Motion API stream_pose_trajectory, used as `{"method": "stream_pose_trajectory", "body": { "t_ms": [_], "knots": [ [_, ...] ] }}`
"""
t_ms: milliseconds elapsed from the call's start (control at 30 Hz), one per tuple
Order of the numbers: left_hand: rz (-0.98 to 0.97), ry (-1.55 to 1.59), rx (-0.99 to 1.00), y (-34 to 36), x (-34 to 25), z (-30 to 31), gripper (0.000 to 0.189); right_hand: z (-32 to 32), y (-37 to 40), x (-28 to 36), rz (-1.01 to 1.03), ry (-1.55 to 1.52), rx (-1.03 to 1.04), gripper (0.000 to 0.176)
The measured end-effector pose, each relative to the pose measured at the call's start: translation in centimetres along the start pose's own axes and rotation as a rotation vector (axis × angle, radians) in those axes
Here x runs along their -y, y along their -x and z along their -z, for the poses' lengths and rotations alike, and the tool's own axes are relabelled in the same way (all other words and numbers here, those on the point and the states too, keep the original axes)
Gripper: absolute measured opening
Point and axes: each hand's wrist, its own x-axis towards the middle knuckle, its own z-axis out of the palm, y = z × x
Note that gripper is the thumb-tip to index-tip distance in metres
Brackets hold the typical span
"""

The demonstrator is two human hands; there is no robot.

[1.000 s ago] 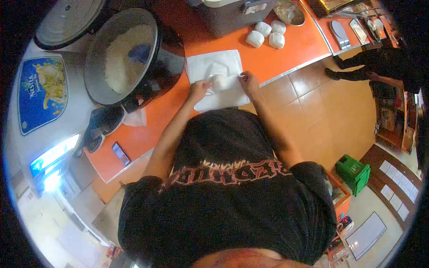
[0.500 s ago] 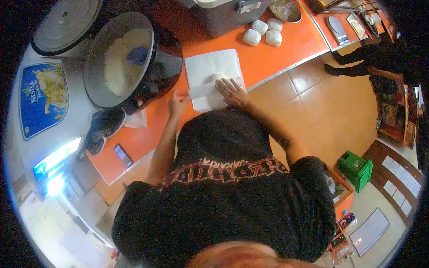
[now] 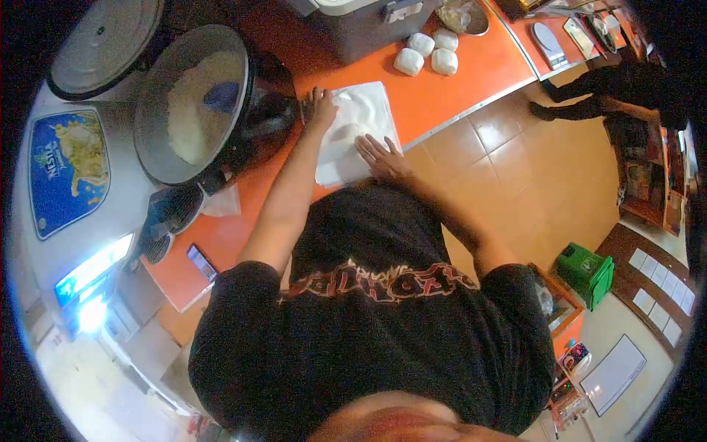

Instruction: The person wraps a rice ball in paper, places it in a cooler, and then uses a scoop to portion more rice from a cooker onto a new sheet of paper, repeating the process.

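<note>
A stack of white wrapping paper (image 3: pixel 340 168) lies on the orange counter in front of my body. My left hand (image 3: pixel 321 109) is at its far left corner, fingers curled on the edge of the top sheet. My right hand (image 3: pixel 384 158) rests on the near right part of the paper, fingers stretched out and spread. A pale lump under or within the top sheet shows between the hands; its kind cannot be made out. Several white wrapped packets (image 3: pixel 420 45) sit farther back on the counter.
At left stands a big dark pot (image 3: pixel 147 140) of white rice with a blue scoop (image 3: pixel 221 96). A grey box (image 3: pixel 361 33) stands behind the paper. A phone (image 3: pixel 201 262) lies at the counter's near left. Another person (image 3: pixel 626 88) stands at right, beyond the tiled floor.
My left hand has moved from the paper's near left edge up to its far left corner. My right hand stays on the paper. The white lump is less exposed.
</note>
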Motion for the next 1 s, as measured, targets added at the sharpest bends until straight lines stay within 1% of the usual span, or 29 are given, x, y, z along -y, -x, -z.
{"method": "stream_pose_trajectory", "body": {
  "t_ms": [100,200,300,400,500,600,700,800,833,900,933,967,1000],
  "knots": [
    [-0.105,-0.015,-0.119,-0.2,0.5,0.9,0.03,-1.2,0.0,0.0,0.053,0.166,-0.038,0.091],
    [-0.243,0.156,-0.257,0.3,0.9,2.1,0.019,-1.4,-0.2,-0.1,0.05,-0.082,0.036,0.09],
    [-0.34,0.24,-0.458,1.2,0.2,3.7,0.012,-0.8,-0.2,-0.4,0.055,-0.067,0.008,0.091],
    [-0.442,0.3,-0.333,2.5,-0.2,5.7,0.009,-0.5,-0.4,-0.4,0.076,-0.028,0.021,0.092],
    [-0.47,0.178,-0.116,6.5,-1.5,7.6,0.008,0.7,-0.4,-0.3,0.083,0.003,0.052,0.089],
    [-0.486,0.089,-0.059,11.5,-2.5,8.2,0.011,0.1,-0.4,-0.6,0.098,-0.09,0.081,0.077],
    [-0.463,0.012,-0.037,13.4,-2.2,6.1,0.014,0.0,-0.3,-1.4,0.0,-0.318,-0.05,0.069],
    [-0.472,0.121,-0.077,13.3,-1.3,3.7,0.015,0.4,-1.8,-2.0,-0.39,-0.302,-0.456,0.057],
    [-0.488,0.103,-0.102,13.2,-1.1,3.5,0.015,3.1,-2.8,-2.6,-0.42,-0.295,-0.512,0.04],
    [-0.526,0.067,-0.147,13.4,-1.0,3.1,0.014,3.0,-3.2,-5.2,-0.298,-0.207,-0.41,0.028],
    [-0.516,0.079,-0.137,13.4,-0.9,2.9,0.014,3.0,-3.3,-6.8,-0.237,-0.163,-0.362,0.023],
    [-0.509,0.09,-0.126,13.4,-0.7,2.8,0.013,2.9,-3.1,-8.1,-0.192,-0.213,-0.45,0.011],
    [-0.501,0.1,-0.114,13.4,-0.4,2.8,0.013,3.4,-2.5,-8.6,-0.19,-0.201,-0.43,0.011]
  ]
}}
